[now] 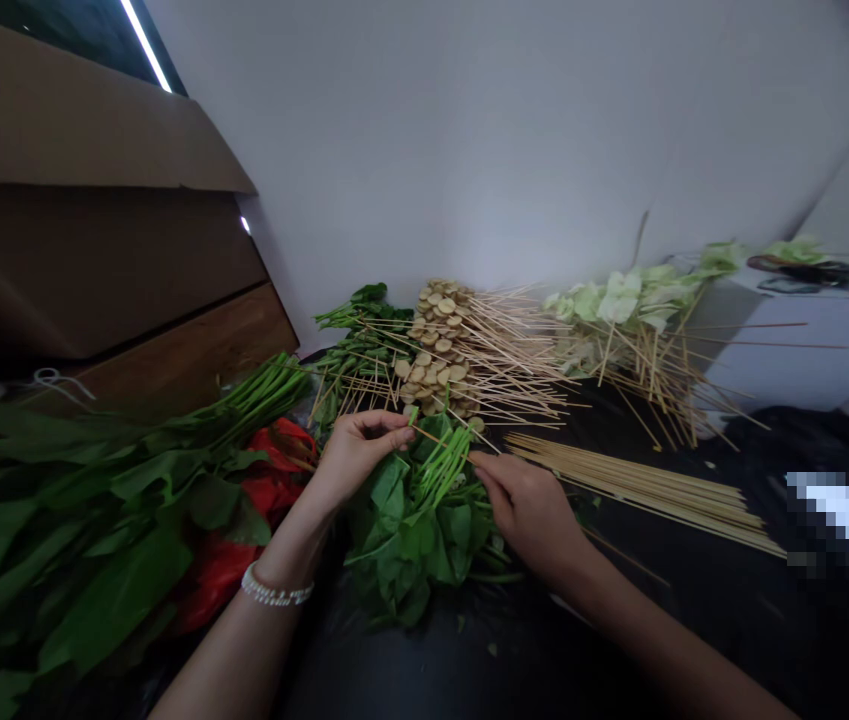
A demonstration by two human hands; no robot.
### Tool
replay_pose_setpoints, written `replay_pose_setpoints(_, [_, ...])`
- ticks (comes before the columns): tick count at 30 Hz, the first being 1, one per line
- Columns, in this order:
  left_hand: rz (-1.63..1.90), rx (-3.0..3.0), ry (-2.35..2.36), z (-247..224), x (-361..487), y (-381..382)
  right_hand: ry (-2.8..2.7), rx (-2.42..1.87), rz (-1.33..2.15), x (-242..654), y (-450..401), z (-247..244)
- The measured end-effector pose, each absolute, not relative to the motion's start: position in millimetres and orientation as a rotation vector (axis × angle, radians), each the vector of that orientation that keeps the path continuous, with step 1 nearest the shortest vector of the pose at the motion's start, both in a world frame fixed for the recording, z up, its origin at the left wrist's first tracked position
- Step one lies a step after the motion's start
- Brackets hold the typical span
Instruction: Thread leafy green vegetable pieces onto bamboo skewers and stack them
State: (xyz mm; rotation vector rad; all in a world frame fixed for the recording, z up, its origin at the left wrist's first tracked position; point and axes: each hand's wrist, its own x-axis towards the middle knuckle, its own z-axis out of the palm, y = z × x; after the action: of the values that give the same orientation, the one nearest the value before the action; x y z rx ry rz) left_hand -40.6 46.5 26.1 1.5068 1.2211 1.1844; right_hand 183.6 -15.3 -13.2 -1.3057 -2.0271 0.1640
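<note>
Between my hands lies a bunch of leafy greens (pixel 424 535), its cut stems (pixel 446 465) pointing away from me and its leaves towards me. My left hand (pixel 360 450), with a beaded bracelet on the wrist, pinches a small green stem (pixel 413 414) between thumb and forefinger. A thin bamboo skewer (pixel 433 437) runs across the stems from near the left fingertips towards the right hand. My right hand (pixel 533 500) is closed round the skewer's other end, its fingertips beside the stems. The lower fingers of this hand are partly hidden.
Skewered pale round slices (pixel 439 375) are piled behind, with skewered greens (pixel 364 345) left of them and skewered cabbage-like leaves (pixel 623 295) at right. Loose bamboo skewers (pixel 649 490) lie at right. Large leafy greens (pixel 109 490) rest on a red bag (pixel 218 580); a cardboard box (pixel 94 250) stands behind.
</note>
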Motion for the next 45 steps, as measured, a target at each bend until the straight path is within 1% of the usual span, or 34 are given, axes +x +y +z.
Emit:
replay_pose_setpoints(9, [1.121, 1.509, 1.126, 25.5, -42.7, 46.4, -2.019, -1.314, 0.180, 183.6, -15.3, -11.9])
replay_pose_setpoints(17, [1.177, 1.525, 1.273, 26.9, -41.7, 45.8, -2.032, -1.336, 0.192, 183.4, -15.7, -11.9])
replay_pose_setpoints(26, [1.223, 1.574, 1.300, 26.8, -39.7, 45.7, -2.039, -1.356, 0.190, 181.9, -17.7, -9.8])
replay_pose_setpoints(45, [1.248, 1.395, 1.254, 29.9, -36.4, 44.5, -2.018, -1.338, 0.168, 181.3, -17.9, -12.3])
